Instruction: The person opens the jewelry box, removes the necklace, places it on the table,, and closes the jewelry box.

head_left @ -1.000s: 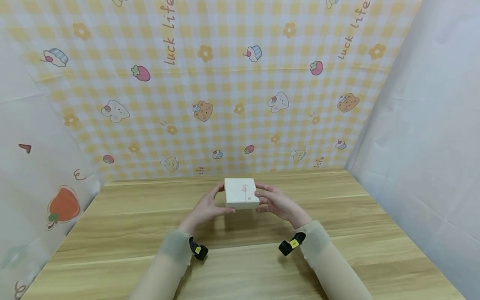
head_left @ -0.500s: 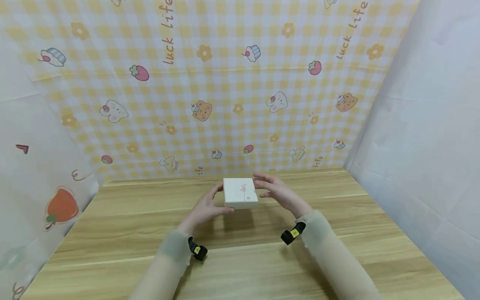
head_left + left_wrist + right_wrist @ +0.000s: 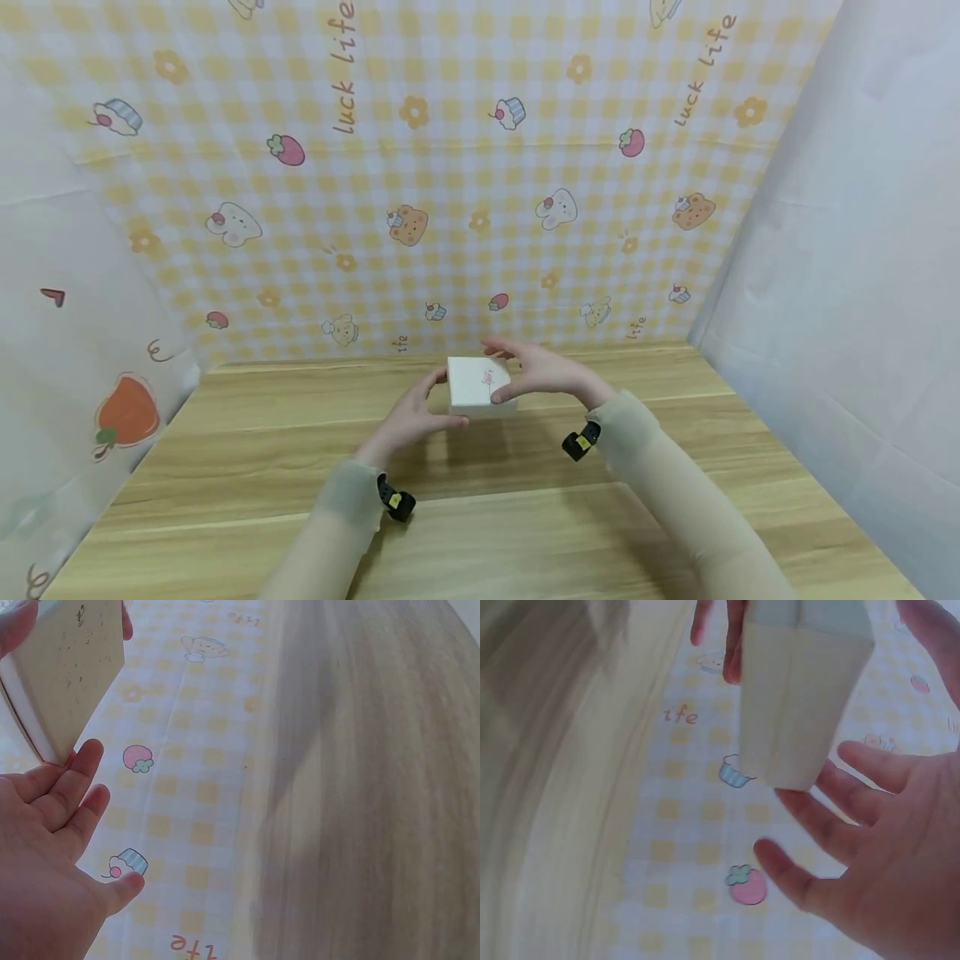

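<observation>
Head view: white box (image 3: 467, 383) held aloft

The left hand (image 3: 409, 418) grips the box between thumb and fingers, above the wooden table (image 3: 247, 467). The right hand (image 3: 546, 372) arches over the opposite end; whether its fingers grip cannot be told. Beyond the fingertips hangs checked cloth (image 3: 457, 175).

Both arms wear pale cream long sleeves of soft fabric (image 3: 693, 517), each ending in a slightly sheer, grey-green cuff (image 3: 624, 429) with an uneven edge. Around each wrist sits a black strap carrying a blocky black module (image 3: 403, 507) — marked with a small, bright yellow label (image 3: 395, 500) bearing a dark symbol — while the left hand (image 3: 408, 417) and right hand (image 3: 546, 369) are bare.
</observation>
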{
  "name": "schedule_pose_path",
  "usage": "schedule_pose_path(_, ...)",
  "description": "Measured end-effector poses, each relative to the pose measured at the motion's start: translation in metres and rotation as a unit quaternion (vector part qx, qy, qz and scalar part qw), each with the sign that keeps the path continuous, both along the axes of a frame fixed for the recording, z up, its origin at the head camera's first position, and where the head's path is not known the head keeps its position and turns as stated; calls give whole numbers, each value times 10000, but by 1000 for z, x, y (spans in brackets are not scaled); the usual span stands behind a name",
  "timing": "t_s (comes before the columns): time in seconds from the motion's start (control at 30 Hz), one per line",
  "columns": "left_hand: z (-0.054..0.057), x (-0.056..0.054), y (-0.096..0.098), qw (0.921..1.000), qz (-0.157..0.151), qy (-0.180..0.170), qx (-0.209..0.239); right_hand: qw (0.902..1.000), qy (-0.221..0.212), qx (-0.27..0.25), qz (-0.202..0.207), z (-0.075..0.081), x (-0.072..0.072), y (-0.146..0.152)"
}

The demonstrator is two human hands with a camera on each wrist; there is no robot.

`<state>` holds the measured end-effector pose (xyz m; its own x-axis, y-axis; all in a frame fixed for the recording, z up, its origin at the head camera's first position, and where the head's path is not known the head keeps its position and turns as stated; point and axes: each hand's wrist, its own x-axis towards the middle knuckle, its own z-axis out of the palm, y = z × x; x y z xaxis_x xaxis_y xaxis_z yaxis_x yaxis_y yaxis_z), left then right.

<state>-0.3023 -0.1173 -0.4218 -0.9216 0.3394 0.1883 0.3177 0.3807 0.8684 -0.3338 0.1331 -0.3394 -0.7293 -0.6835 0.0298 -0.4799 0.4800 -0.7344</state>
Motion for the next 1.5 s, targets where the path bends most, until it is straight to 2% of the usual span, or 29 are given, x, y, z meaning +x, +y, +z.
schedule_pose_path(0.3, -1, 1, 0, 9999, -99, 58, 21, 9962, 529, 666, 197, 2, 4, -15)
schedule_pose_path(0.47, -1, -1, 0, 9998, -155, 117, -3, 9938, 721, 789, 303, 0, 6, -18)
schedule_pose_path(1.17, -4, -2, -2, 9999, -100, 104, -77, 9922, 854, 832, 365, 1, 8, -25)
schedule_pose_path(1.5, -7, -1, -5, 9998, -169, 115, -48, 9916, 849, 939, 283, -1, 7, -27)
